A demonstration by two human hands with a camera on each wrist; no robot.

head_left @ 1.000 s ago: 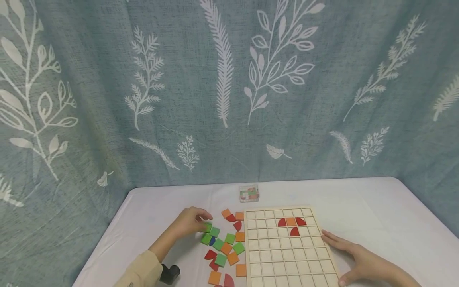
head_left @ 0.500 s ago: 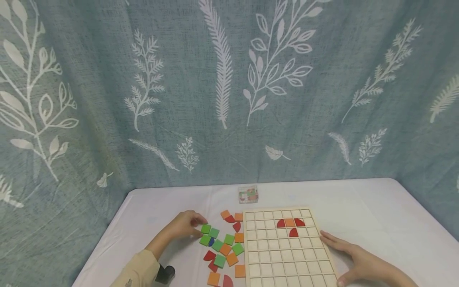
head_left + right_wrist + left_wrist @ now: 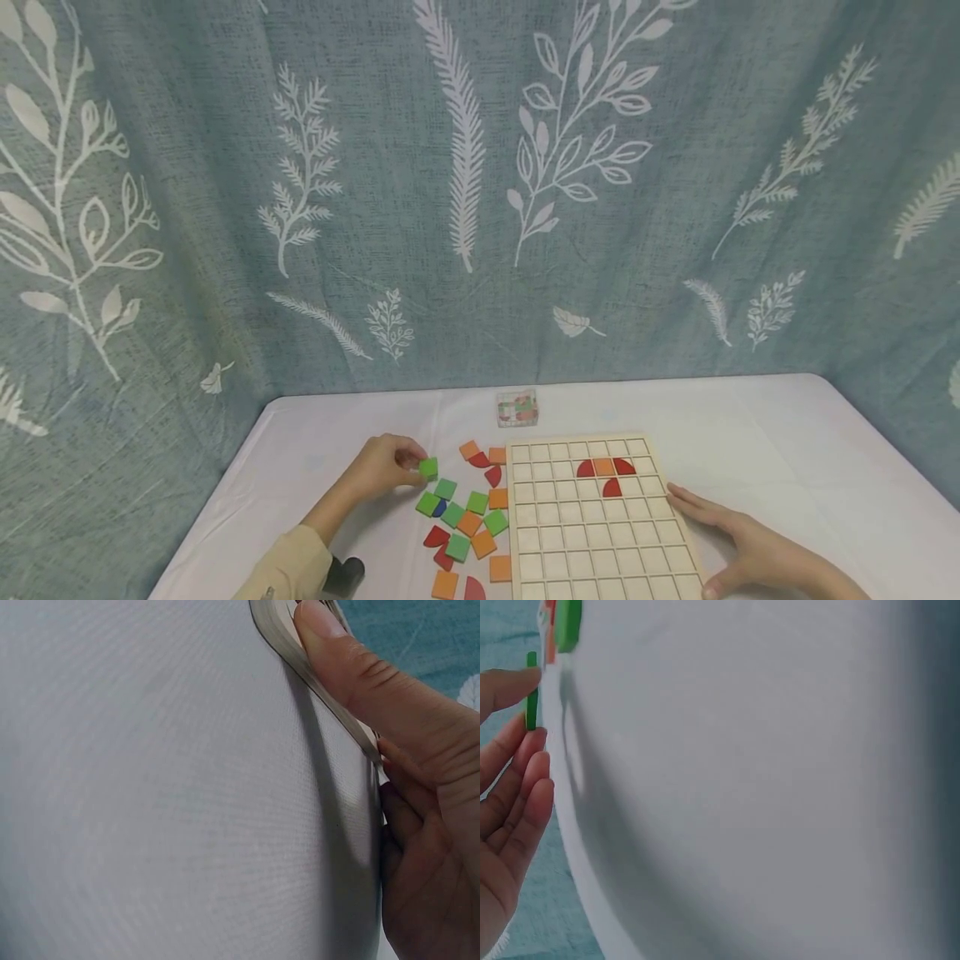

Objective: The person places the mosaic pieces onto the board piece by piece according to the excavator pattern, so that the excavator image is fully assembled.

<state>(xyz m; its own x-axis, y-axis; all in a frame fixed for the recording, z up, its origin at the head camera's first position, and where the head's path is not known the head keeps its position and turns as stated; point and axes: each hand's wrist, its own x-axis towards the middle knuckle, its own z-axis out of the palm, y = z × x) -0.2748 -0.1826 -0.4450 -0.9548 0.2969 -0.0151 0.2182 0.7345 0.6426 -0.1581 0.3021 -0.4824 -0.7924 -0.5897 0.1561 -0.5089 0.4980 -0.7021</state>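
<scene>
**Here, a green tile lifted beside the grid board**

Behind everything hangs a blue-grey curtain (image 3: 480, 192) printed with white leaves and ferns, filling the space beyond the far edge of the grid board. Below it lies the white surface (image 3: 787, 450), which carries all the rest.

The wooden grid board (image 3: 600, 533) is the landmark: a pale tray of small square cells. Near its far edge sit three red quarter-round pieces (image 3: 612, 487) and one orange square (image 3: 604, 467), touching one another; the other cells in view hold nothing.

The right hand (image 3: 750, 546) rests against the board's right edge, fingers straight along the rim and thumb at the near corner; the right wrist view shows the thumb (image 3: 337, 645) pressed on the board's rim, gripping nothing.

Just left of the board lies a loose scatter of tiles (image 3: 468, 525), green, orange, red and one blue, some touching, spread between the left hand and the board's left edge.

The left hand (image 3: 382, 467) is left of that scatter, fingers curled, pinching a green tile (image 3: 427, 467) between thumb and fingertips; the left wrist view shows it edge-on (image 3: 531, 690), clear of the surface.

Beyond the board's far edge stands a small clear box (image 3: 517, 408) with coloured pieces inside.
</scene>
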